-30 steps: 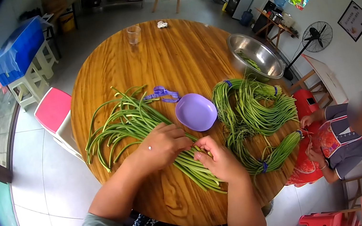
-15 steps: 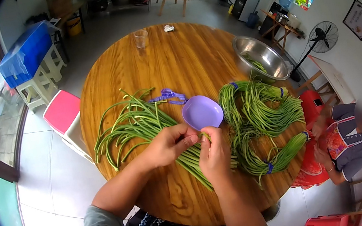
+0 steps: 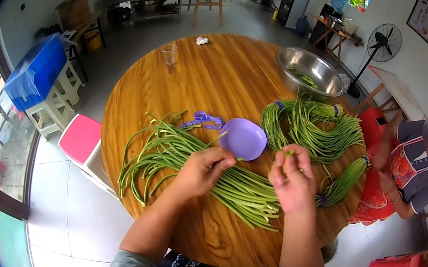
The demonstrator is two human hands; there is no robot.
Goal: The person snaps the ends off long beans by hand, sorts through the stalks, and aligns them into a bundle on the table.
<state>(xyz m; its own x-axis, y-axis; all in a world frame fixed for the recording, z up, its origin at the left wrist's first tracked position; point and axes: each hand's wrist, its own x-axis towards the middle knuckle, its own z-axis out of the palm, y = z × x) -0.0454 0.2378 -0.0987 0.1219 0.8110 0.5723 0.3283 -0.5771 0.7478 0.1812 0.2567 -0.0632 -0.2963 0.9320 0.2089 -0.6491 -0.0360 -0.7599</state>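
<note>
Garlic scapes [image 3: 244,191], loose: green, smooth and slender, lying diagonally across the near half of the round table [image 3: 189,89]. Thin tips fan and curl to the left; thicker, paler ends lie roughly parallel at lower right. I see the left hand [image 3: 204,172] over this pile, thumb and forefinger pinched narrow on a green stem [image 3: 240,159]. Right hand [image 3: 293,174]: palm up, fingers curled around a short green piece [image 3: 290,152]; I cannot tell what else they hide.

Materials: table wood glossy, strongly grained. Purple bowl [image 3: 244,139] smooth, shallow, rounded, just beside the pile; purple ribbon [image 3: 206,119] lies crumpled near it. Coiled bundle [image 3: 322,131] tied with blue bands; steel basin [image 3: 323,69] shiny, green pieces inside.

Edges: scape tips come near the left rim; both forearms cross the near rim. I note a broad stretch of wood between ribbon and clear tumbler [image 3: 170,55], and a narrow gap between bowl and coiled bundle.
</note>
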